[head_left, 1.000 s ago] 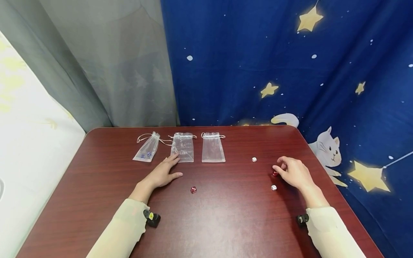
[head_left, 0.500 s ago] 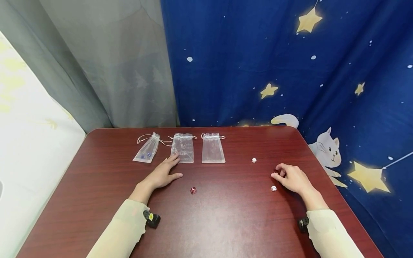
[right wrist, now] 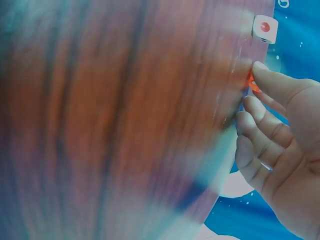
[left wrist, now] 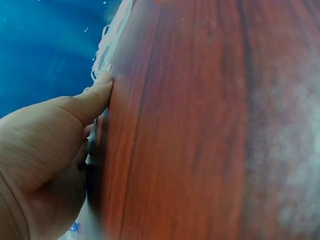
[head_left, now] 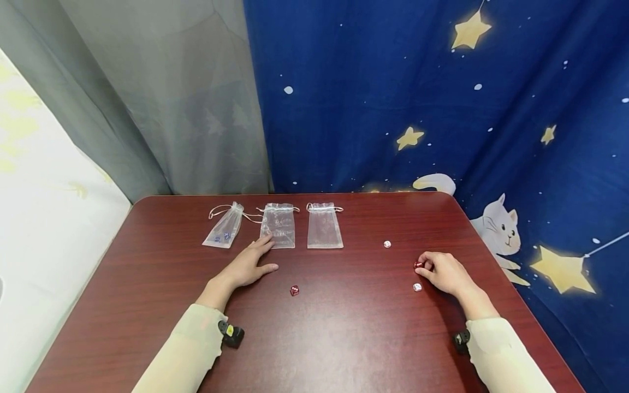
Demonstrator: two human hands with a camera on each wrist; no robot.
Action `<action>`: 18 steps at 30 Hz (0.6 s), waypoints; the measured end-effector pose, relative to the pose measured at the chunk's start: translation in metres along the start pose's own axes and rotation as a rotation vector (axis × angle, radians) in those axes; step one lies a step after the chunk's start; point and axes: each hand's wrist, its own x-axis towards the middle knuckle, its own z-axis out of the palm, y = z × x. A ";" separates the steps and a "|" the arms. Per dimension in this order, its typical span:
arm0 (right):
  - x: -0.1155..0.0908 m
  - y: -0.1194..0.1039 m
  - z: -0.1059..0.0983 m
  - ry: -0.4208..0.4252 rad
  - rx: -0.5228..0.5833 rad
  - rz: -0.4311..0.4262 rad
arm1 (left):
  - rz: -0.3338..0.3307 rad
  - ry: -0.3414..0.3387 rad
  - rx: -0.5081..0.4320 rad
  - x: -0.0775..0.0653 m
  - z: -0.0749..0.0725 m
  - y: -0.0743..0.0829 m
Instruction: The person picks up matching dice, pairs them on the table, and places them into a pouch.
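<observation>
My right hand [head_left: 444, 273] pinches a translucent red die [head_left: 419, 265] between thumb and index finger, low over the table; the die [right wrist: 254, 82] shows partly behind the thumb in the right wrist view. Near that hand lie two white dice, one in front [head_left: 417, 287] and one further back [head_left: 387, 244]. With fingers spread, my left hand [head_left: 248, 263] rests on the table, its fingertips on the lower left corner of the middle sheer drawstring bag [head_left: 279, 226]. Another red die [head_left: 294, 290] lies to the right of my left hand.
A sheer bag [head_left: 228, 226] with blue dice inside, its neck gathered, lies at the left. A flat sheer bag [head_left: 324, 226] lies right of the middle one. The brown table [head_left: 344, 338] ends at a blue star-patterned curtain [head_left: 344, 109].
My right hand has come slightly nearer and lower, and its thumb and index finger have closed on the red die. The left hand stays in place.
</observation>
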 end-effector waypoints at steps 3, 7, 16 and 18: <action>0.000 -0.001 -0.001 0.006 0.002 -0.005 | -0.001 -0.002 0.002 0.000 0.000 -0.001; 0.002 -0.002 -0.004 0.023 0.018 -0.016 | -0.004 -0.007 0.003 0.000 0.000 0.000; 0.012 -0.020 -0.014 0.068 0.050 -0.057 | -0.012 -0.011 0.003 0.000 -0.001 0.001; 0.014 -0.027 -0.016 0.082 0.057 -0.084 | -0.015 -0.014 0.007 -0.001 -0.001 0.000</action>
